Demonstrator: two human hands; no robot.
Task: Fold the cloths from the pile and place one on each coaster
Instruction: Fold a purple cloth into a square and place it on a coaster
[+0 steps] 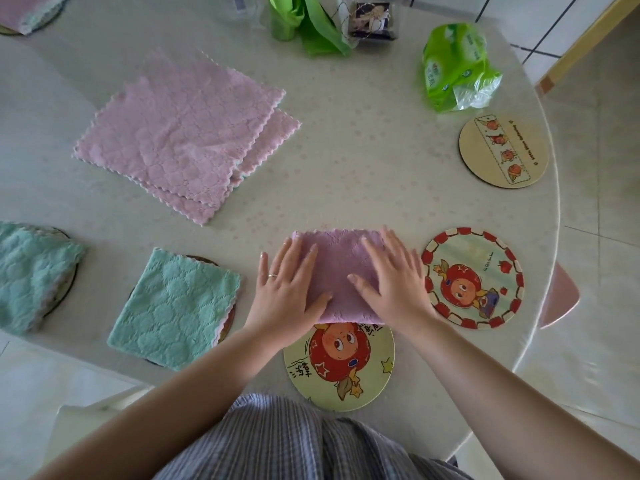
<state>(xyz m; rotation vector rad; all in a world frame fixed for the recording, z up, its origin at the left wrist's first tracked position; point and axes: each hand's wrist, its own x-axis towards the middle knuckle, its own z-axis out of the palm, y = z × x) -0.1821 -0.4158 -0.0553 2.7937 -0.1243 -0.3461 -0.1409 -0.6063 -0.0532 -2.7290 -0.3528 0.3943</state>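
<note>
Both hands lie flat, palms down and fingers straight, on a folded pink cloth (337,271) near the front edge of the round table (346,161). On that cloth's left half, the left hand (287,285) has its fingers spread and pointing away from the body, a ring on one finger, and its outer fingers reach past the cloth's left edge onto the tabletop. Over the right half, the right hand (391,278) presses with fingers slightly fanned and the thumb angled inward toward the other hand. Neither hand curls round or pinches the fabric; both forearms reach forward from the lower edge of the view, bare to the elbow, converging on the cloth. That cloth's near edge overlaps the top of a coaster printed with a red cartoon face (341,365), which lies directly in front of the person. Just to the right sits a red-bordered coaster (472,277), bare, and farther off a pale coaster with a strip of small figures (504,150). To the left, a folded green cloth (175,306) covers a coaster, and another green cloth (31,275) covers one at the table's left edge. Farther back lies the pile of unfolded pink cloths (183,133), with a green plastic packet (457,64) at the far right.
</note>
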